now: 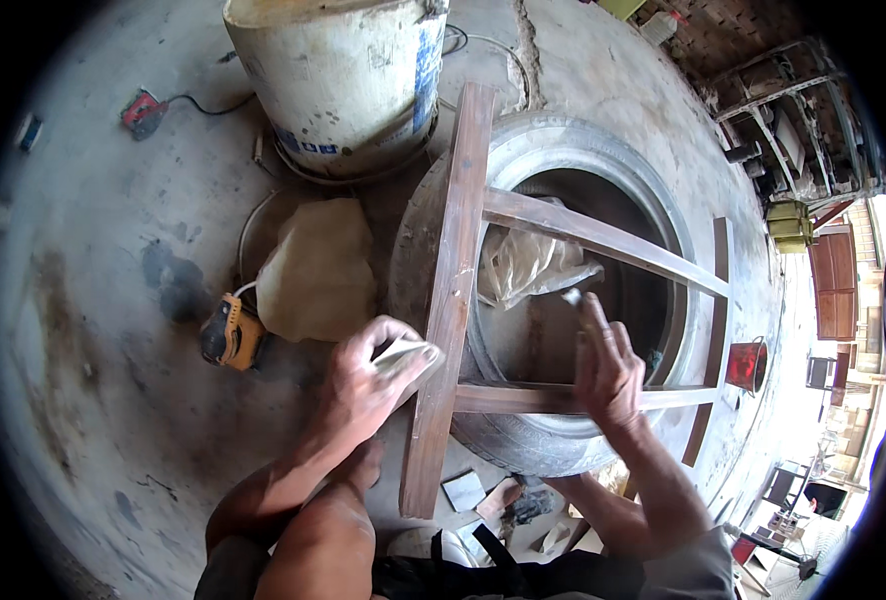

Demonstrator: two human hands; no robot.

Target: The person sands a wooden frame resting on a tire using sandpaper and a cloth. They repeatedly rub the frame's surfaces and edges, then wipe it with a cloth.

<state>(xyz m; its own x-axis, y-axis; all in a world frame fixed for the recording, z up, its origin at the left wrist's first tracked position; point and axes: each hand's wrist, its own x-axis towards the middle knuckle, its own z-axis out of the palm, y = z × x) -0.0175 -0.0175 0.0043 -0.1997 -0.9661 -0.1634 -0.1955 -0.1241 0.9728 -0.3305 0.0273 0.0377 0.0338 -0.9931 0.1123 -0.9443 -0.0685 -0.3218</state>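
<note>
A brown wooden frame (pixel 453 270) with two crosspieces lies across a grey, dusty tyre (pixel 553 130). My left hand (pixel 358 375) is closed around a folded, pale piece of sandpaper (pixel 411 362), close beside the frame's long left rail. Over the tyre's opening, next to the lower crosspiece, is my right hand (pixel 613 375). Its fingers are closed on a slim thing with a pale tip (pixel 573 296); its kind cannot be made out. A crumpled clear plastic bag (pixel 533 262) lies inside the tyre, under the frame.
A large dirty white bucket (pixel 338 90) stands at the back. Left of the tyre are a tan sheet (pixel 318 270) and a yellow-black power sander (pixel 231 332). Small scraps (pixel 465 490) lie near my feet. At the right stand a red bucket (pixel 747 365) and a metal rack (pixel 793 120).
</note>
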